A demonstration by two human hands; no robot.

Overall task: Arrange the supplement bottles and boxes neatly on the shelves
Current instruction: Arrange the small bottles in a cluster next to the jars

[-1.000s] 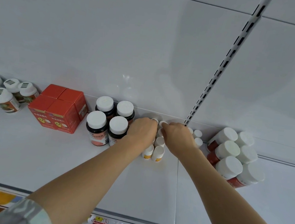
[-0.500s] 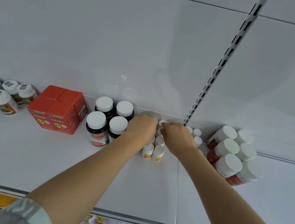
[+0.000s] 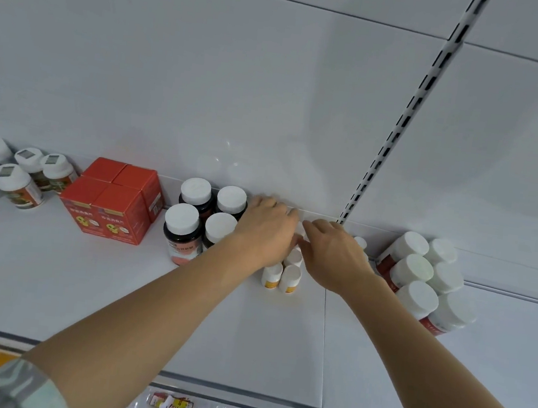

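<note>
A cluster of small white bottles with yellow labels point(image 3: 281, 275) stands mid-shelf against the back wall. My left hand point(image 3: 268, 230) lies over the cluster's left side, fingers stretched toward the wall and touching the caps. From the right, my right hand point(image 3: 332, 254) reaches in, and its fingertips pinch a small white bottle point(image 3: 299, 235) between the two hands. Most of the cluster is hidden under my hands. Dark bottles with white caps point(image 3: 188, 224) stand just left of my left hand.
Red boxes point(image 3: 110, 202) sit further left, then labelled white-capped bottles point(image 3: 18, 182) at the far left. Larger white-capped bottles with red labels point(image 3: 420, 274) stand in rows on the right. A slotted upright point(image 3: 404, 118) runs up the back wall. The white shelf point(image 3: 245, 342) ends in a metal front rail.
My left hand's fingers have uncurled and stretched toward the back wall. The right hand stays at the small bottles. The view has shifted slightly.
</note>
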